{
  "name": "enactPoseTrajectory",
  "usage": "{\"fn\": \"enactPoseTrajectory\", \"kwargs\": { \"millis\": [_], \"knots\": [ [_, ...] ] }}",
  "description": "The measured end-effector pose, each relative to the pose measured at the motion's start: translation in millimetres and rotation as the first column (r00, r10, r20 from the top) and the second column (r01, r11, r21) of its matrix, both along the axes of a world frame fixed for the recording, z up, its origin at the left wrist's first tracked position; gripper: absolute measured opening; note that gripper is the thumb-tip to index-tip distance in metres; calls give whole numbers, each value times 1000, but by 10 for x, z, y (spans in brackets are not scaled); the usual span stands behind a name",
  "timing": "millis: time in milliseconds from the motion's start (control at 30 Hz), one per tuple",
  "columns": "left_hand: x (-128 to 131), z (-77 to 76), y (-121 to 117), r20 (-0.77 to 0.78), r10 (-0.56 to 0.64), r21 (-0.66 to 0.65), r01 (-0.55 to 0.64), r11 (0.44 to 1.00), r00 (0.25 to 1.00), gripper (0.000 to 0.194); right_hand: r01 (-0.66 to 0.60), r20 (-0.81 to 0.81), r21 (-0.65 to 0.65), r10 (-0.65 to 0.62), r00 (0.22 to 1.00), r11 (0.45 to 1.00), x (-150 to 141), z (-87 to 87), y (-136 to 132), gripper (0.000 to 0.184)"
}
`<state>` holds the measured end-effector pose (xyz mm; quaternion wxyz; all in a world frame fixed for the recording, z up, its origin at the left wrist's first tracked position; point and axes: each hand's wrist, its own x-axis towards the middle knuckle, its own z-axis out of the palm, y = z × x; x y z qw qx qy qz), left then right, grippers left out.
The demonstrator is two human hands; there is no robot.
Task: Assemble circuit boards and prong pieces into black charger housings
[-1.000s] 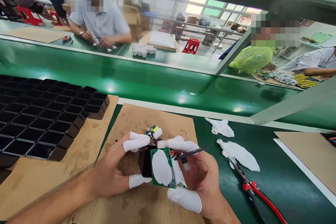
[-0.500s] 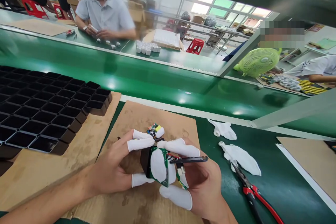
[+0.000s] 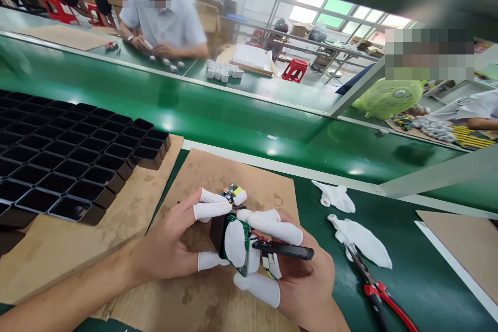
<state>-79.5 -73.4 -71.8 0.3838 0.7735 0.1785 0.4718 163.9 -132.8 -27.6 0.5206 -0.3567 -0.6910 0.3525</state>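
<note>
My left hand (image 3: 171,244), with white finger cots on thumb and fingers, is closed round a black plastic case (image 3: 217,237). My right hand (image 3: 311,275), also in finger cots, grips a green circuit board (image 3: 244,270) at the case's open side. A white oval pad (image 3: 235,243) covers much of the board's face. Thin red and black wires lead from the board to a flat black plastic piece (image 3: 290,250) that sticks out over my right palm. How deep the board sits in the case is hidden. Just beyond my fingertips lies a small component-covered board (image 3: 230,193).
Cardboard (image 3: 268,171) lies under my hands. Rows of open black cases (image 3: 81,181) fill the left side. At right are red-handled pliers (image 3: 369,282) and two white cloth pieces (image 3: 365,241). Across a green divider (image 3: 218,122), a person (image 3: 167,31) sits; a green fan (image 3: 392,96) stands at right.
The flat black piece has tilted, its outer end lower and more of its face showing. Both hands keep their grip on the case and board. The view has shifted slightly.
</note>
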Motion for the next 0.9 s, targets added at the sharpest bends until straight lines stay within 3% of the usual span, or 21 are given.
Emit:
{"fn": "enactPoseTrajectory", "kwargs": {
  "millis": [400,667,900],
  "knots": [
    [-7,-32,3,5,16,1,-16,1000,1000,66,-6,73,41,3,997,999,13,-12,17,81],
    [-20,-19,13,15,-34,-45,35,998,999,73,-7,68,28,5,998,1000,-8,21,8,82],
    [-34,3,35,-29,0,-12,-1,1000,1000,68,-20,113,68,12,993,997,14,14,-10,87]
  ]
}}
